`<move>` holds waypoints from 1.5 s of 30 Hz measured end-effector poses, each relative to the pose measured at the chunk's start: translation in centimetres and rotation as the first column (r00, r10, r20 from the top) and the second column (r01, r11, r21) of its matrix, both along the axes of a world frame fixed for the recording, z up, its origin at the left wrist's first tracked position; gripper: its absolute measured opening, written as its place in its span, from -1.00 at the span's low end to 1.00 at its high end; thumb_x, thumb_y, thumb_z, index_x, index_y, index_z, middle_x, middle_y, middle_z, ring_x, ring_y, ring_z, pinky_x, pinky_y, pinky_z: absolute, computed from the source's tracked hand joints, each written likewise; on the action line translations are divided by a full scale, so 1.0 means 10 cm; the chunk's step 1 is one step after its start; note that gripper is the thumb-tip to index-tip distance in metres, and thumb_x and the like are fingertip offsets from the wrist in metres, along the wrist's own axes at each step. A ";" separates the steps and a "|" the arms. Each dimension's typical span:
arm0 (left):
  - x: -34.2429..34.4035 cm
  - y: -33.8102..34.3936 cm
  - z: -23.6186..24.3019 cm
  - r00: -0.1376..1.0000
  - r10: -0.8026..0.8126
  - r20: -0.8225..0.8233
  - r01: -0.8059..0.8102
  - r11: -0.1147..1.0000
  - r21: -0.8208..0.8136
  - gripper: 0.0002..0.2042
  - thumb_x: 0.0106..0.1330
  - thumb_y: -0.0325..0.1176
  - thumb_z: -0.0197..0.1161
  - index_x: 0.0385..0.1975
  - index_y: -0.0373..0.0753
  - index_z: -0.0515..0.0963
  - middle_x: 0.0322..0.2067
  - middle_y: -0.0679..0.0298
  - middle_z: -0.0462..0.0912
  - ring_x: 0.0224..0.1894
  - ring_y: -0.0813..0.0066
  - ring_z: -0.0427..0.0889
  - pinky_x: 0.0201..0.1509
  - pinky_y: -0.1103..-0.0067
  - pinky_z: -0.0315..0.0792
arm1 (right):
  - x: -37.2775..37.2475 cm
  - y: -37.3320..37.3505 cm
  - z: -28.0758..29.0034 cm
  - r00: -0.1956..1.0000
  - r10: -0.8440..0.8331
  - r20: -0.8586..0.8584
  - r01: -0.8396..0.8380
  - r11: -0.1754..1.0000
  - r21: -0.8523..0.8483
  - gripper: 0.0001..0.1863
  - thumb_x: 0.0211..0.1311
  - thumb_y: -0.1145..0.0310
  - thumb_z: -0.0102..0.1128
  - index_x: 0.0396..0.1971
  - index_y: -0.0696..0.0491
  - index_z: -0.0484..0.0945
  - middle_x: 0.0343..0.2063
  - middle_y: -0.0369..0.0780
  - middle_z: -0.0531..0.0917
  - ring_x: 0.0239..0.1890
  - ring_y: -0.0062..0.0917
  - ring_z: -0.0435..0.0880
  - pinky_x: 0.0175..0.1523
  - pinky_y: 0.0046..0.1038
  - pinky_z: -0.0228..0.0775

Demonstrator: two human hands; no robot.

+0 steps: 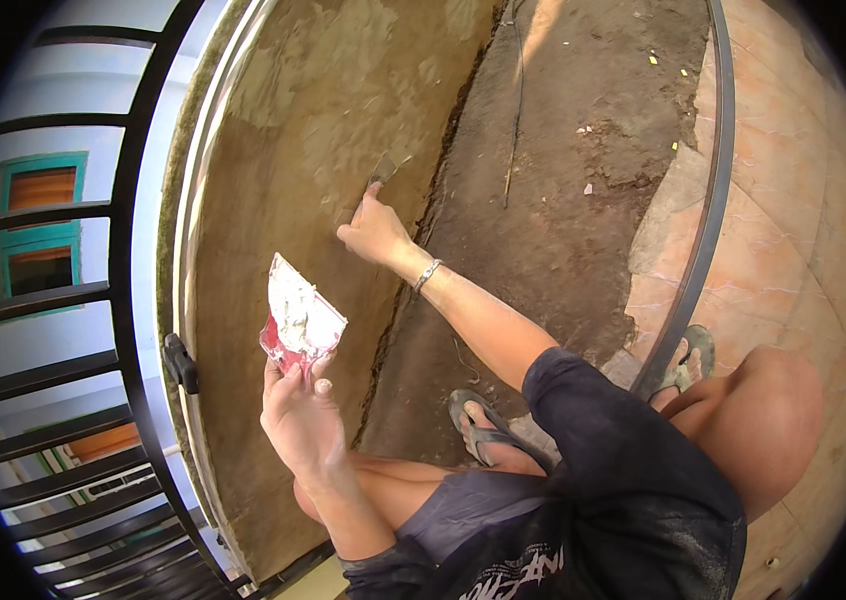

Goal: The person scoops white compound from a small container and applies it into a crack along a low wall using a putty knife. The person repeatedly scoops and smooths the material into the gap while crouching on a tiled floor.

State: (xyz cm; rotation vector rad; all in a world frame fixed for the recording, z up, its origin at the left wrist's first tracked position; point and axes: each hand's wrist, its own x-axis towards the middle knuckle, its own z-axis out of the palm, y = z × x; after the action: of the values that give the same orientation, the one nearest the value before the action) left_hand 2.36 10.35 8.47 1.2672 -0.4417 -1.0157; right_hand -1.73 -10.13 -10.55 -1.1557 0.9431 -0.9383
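My left hand (305, 418), raised at lower left, pinches a flat, angular red piece from below. White paste (293, 308) covers most of the piece's upper face. My right hand (375, 232) is closed around a putty knife (384, 170), with its index finger stretched along the tool toward the blade. The blade rests on or very near the brown plastered wall (283, 150); contact cannot be told for certain. Lighter, uneven patches mark the wall's surface beyond the knife. My fingers hide the knife's handle.
Bare soil (563, 130) with small scraps runs along the wall's foot, and a thin stick (511, 150) lies on it. A dark metal rail (718, 170) curves between soil and orange tiles (783, 220). Black railings (123, 230) stand at left. My sandalled feet are below.
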 end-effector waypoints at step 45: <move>-0.04 -0.19 -0.28 0.997 0.027 -0.069 -0.033 0.996 -0.078 -0.50 0.34 -0.67 0.01 0.28 -0.57 0.12 0.04 -0.27 0.59 -0.12 -0.07 0.79 -0.14 0.38 0.79 | -1.58 0.39 0.38 0.928 0.358 0.101 -0.306 0.889 -0.341 -0.52 0.31 0.69 0.06 0.23 0.11 0.48 -0.17 -0.23 0.67 -0.15 -0.51 0.64 -0.09 -0.50 0.50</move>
State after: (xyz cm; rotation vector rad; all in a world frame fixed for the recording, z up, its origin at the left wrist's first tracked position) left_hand 1.99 8.47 5.66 1.1622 -0.4060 -1.0032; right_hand -17.53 -6.28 -6.76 -1.4386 0.4462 -0.9048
